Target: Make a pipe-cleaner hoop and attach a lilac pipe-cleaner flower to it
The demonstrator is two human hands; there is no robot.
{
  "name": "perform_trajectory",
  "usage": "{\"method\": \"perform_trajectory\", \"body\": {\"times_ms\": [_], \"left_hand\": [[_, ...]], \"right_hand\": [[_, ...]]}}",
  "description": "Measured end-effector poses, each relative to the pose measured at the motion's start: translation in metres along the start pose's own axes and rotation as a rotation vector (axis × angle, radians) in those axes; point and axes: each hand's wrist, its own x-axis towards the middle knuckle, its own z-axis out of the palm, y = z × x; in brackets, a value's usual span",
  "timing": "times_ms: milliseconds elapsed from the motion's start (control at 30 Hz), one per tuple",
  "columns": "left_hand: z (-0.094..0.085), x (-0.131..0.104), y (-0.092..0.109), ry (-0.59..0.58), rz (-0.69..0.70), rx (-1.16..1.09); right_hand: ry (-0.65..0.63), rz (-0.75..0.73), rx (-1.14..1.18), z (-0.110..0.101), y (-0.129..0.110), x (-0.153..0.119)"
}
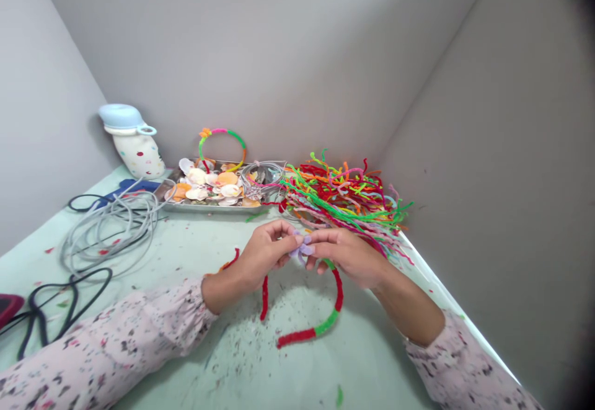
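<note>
Over the middle of the table, my left hand and my right hand meet at a small lilac pipe cleaner flower. The fingertips of both hands pinch it from either side. Below the right hand curves a red and green wrapped pipe cleaner piece; its upper end goes behind the fingers, so I cannot tell whether it joins the flower. A short red pipe cleaner lies below the left hand. Another red and orange piece is partly hidden by the left wrist.
Behind the hands are a metal tray of seashells, with a colourful hoop on it, and a pile of pipe cleaners. At left are a grey wire coil, a black cable and a white bottle. Grey walls enclose the table.
</note>
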Motion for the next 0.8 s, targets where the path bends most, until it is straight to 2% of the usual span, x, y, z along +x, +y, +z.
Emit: {"method": "perform_trajectory", "body": {"times_ms": [333, 800], "left_hand": [[0.001, -0.001, 0.001, -0.003, 0.020, 0.002], [0.003, -0.003, 0.003, -0.013, 0.037, 0.019]], "right_hand": [[-0.033, 0.054, 0.193, 0.002, 0.006, 0.002], [-0.078, 0.085, 0.349, -0.001, 0.014, 0.005]]}}
